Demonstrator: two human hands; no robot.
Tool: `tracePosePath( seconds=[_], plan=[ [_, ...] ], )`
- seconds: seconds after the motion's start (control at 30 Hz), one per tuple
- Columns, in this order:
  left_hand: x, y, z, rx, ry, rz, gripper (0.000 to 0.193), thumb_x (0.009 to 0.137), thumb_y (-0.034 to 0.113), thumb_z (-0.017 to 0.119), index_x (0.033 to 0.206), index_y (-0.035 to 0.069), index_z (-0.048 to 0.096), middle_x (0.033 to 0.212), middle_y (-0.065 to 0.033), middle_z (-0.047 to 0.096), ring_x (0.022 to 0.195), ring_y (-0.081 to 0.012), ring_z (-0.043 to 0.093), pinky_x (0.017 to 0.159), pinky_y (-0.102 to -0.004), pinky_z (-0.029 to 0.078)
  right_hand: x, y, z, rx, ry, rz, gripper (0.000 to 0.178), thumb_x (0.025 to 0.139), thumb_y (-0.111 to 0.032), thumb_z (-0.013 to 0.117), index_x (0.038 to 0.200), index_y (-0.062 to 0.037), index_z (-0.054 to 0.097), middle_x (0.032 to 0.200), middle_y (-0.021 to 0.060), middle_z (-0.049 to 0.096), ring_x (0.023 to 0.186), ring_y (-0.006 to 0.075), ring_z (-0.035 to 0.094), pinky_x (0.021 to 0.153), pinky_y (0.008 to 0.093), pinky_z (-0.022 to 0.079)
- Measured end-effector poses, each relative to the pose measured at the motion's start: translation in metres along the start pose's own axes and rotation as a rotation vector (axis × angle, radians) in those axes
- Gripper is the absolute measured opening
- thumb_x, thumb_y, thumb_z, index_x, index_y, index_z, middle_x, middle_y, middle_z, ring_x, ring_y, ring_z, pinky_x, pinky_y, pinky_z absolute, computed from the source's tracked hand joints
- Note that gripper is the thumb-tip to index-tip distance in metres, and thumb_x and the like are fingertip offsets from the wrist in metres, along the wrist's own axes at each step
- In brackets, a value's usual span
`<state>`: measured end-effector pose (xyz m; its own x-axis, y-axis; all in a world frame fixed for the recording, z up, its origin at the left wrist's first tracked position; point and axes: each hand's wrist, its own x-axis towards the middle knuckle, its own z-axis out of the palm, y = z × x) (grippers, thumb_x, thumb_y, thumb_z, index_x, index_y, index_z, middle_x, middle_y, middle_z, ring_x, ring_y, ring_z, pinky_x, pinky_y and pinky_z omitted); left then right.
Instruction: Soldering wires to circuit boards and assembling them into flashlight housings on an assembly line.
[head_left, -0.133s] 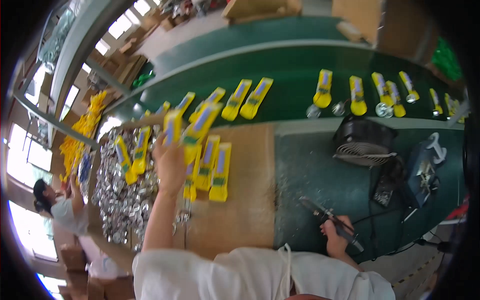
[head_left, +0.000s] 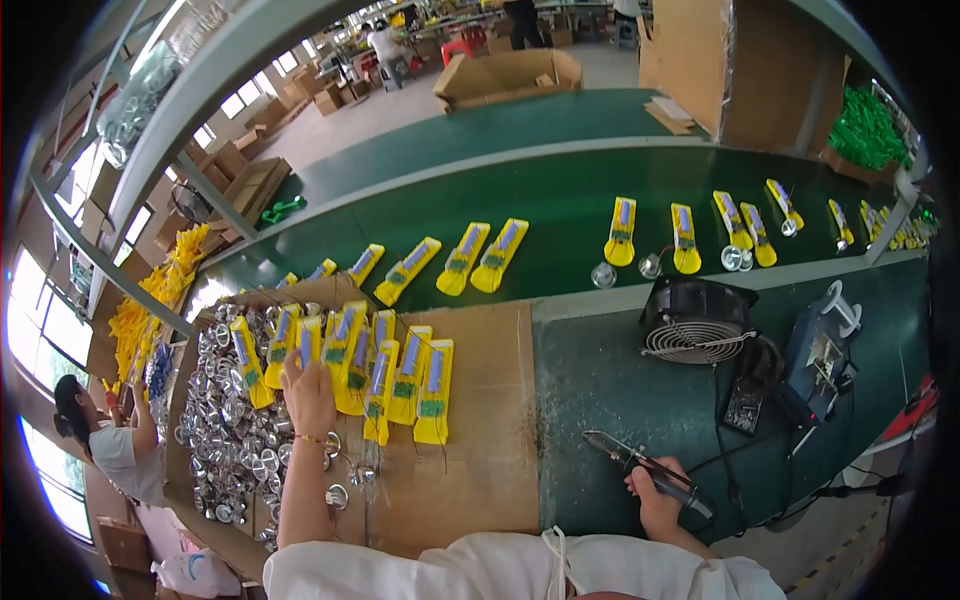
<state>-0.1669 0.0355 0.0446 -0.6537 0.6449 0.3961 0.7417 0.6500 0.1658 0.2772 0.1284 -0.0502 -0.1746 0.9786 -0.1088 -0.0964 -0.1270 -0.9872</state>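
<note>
My left hand [head_left: 309,393] is closed, its fingers pinched at the lower end of a yellow casing [head_left: 309,338] with a violet-blue strip. Several like it lie around it: one yellow casing [head_left: 433,392] on the cardboard sheet shows a green circuit board and thin black wires. Beneath and left of this hand is a carton of shiny round metal parts [head_left: 235,440]. My right hand [head_left: 657,494] grips the dark handle of a soldering iron [head_left: 674,487], whose metal tip points up and left over the green bench.
A row of yellow casings [head_left: 620,232] lies along the green belt [head_left: 560,190] beyond the bench. At the right stand a black fan [head_left: 697,318] and a soldering unit [head_left: 815,365] with a solder spool [head_left: 843,306]. A co-worker [head_left: 110,430] sits at the far left.
The head view has tilted up, so everything sits lower. My left hand has moved slightly left with a casing; a blurred casing beside it now lies among the others. My right hand keeps the iron.
</note>
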Motion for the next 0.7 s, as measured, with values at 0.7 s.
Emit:
tracePosePath(
  seconds=[0.7],
  plan=[
    [-0.171,0.119,0.015,-0.4,0.198,0.359,0.011,0.066,0.006,0.06,0.077,0.006,0.059,0.095,-0.0042,0.056,0.1,-0.0256,0.051,0.089,-0.0434,0.034,0.003,0.001,0.008,-0.06,0.093,-0.135,0.011,0.086,-0.012,0.057,0.086,-0.0015,0.054,0.069,0.0046,0.057,0.057,0.0064,0.049,0.054,0.0181,0.038]
  ],
)
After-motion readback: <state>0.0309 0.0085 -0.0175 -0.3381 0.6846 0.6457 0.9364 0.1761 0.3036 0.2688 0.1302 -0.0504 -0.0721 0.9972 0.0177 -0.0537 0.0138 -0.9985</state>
